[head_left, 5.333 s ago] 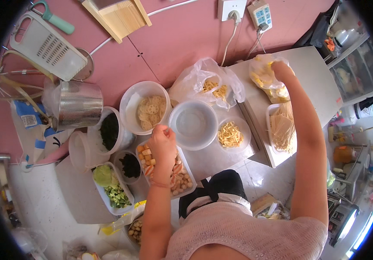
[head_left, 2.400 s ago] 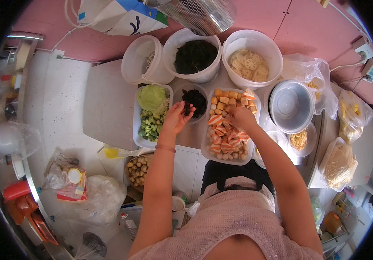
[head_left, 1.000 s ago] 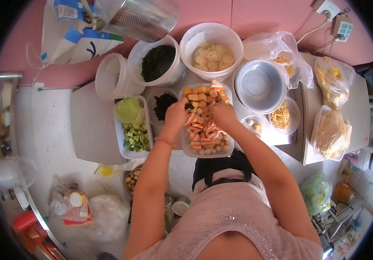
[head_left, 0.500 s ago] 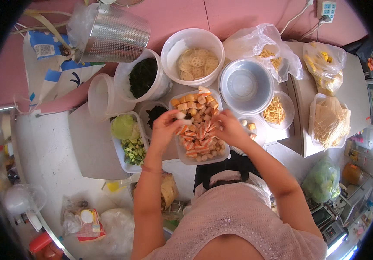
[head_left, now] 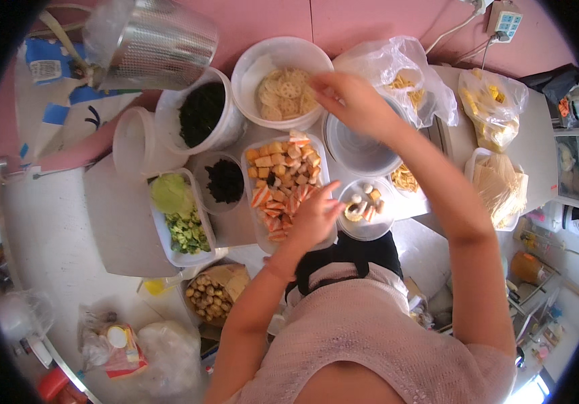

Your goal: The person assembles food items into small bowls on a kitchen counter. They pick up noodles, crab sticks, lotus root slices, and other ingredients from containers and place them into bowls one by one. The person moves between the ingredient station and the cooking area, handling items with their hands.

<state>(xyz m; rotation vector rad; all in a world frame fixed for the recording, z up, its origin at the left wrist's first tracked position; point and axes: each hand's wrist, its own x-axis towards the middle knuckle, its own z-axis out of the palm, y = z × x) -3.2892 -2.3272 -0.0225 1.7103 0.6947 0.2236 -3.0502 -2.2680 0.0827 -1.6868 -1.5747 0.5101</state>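
My left hand (head_left: 314, 219) hovers over the right side of a clear tray (head_left: 257, 232), its fingers apart and pointing at a small round bowl. Crab stick pieces (head_left: 272, 209), fried tofu cubes (head_left: 262, 165) and small balls fill the tray. The round bowl (head_left: 383, 225) holds a few pale balls (head_left: 368, 188), a tofu piece and crab stick bits. My right hand (head_left: 356, 101) is raised over the large grey basin (head_left: 360, 145), fingertips at the rim of a white tub (head_left: 242, 87) of lotus root slices (head_left: 282, 94). Its fingers look loosely parted, with nothing visible in them.
Dark greens fill a tub (head_left: 202, 114) at the left; black fungus (head_left: 224, 180) lies in a small bowl. A box of chopped greens (head_left: 188, 232) stands nearer. Bagged food (head_left: 491, 108) and dried noodle sticks (head_left: 498, 185) are at the right. A perforated metal strainer (head_left: 161, 47) leans far left.
My right hand has left the tray and risen to the lotus root tub. The left hand has shifted right toward the round bowl, which now holds more pieces in view. The view has shifted slightly.
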